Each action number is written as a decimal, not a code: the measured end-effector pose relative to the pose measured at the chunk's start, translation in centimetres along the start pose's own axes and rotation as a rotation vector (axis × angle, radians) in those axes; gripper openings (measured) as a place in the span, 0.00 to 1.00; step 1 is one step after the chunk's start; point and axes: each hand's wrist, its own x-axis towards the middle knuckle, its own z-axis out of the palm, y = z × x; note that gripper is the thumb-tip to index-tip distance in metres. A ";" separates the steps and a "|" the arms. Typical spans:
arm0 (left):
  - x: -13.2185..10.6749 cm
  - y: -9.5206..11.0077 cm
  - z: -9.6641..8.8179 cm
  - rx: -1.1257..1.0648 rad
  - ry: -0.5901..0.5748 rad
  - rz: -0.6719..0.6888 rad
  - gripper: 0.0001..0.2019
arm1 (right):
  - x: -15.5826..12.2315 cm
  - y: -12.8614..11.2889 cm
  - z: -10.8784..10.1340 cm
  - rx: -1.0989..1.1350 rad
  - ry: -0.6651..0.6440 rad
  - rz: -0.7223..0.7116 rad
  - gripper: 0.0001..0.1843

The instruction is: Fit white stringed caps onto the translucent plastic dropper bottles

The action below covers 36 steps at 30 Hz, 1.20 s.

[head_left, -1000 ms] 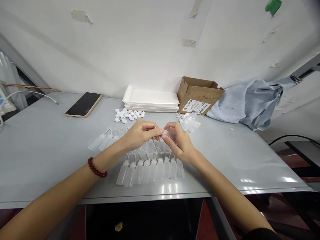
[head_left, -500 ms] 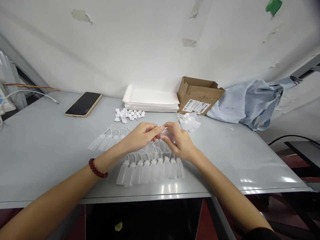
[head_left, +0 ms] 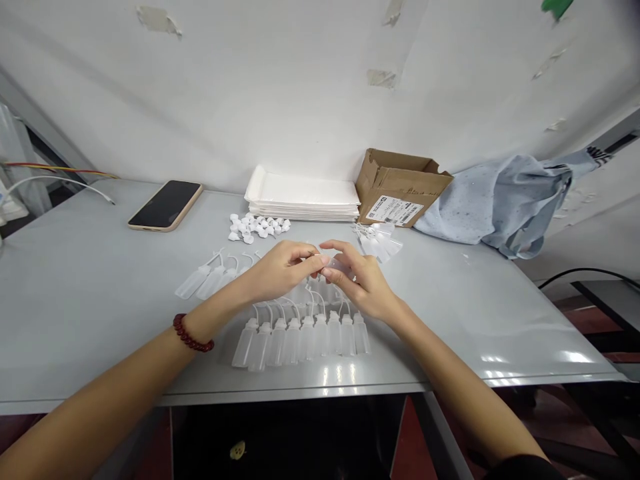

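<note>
Above the middle of the table, my left hand (head_left: 287,270) and my right hand (head_left: 367,283) meet around a small translucent plastic bottle (head_left: 341,265). My left thumb and fingers pinch its left end, hiding what is there. The right thumb and fingers hold the bottle's body, with the index finger raised. Below the hands lies a row of similar bottles (head_left: 305,337) with thin strap loops at their necks. More bottles lie behind them, partly covered by my hands. Several others (head_left: 210,277) rest left of my left wrist.
White caps (head_left: 255,227) lie in a pile before a stack of white padded envelopes (head_left: 305,193). A cardboard box (head_left: 403,190) stands beside it, with loose bottles (head_left: 380,241) in front. A phone (head_left: 167,205) lies at left, and light-blue cloth (head_left: 490,207) at right.
My right index finger has lifted and straightened, and more of the bottle shows between my hands. The left hand keeps its pinch. The view has shifted slightly.
</note>
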 end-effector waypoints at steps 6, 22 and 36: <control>0.1 -0.1 -0.1 0.016 0.060 -0.012 0.20 | 0.0 0.2 0.0 -0.087 -0.015 -0.003 0.17; 0.0 -0.1 -0.1 0.113 0.117 0.099 0.10 | 0.2 -0.1 -0.3 -0.048 -0.026 0.095 0.13; 0.2 -0.2 -0.1 0.009 0.102 0.020 0.13 | 0.2 0.5 0.7 -0.330 -0.008 -0.038 0.11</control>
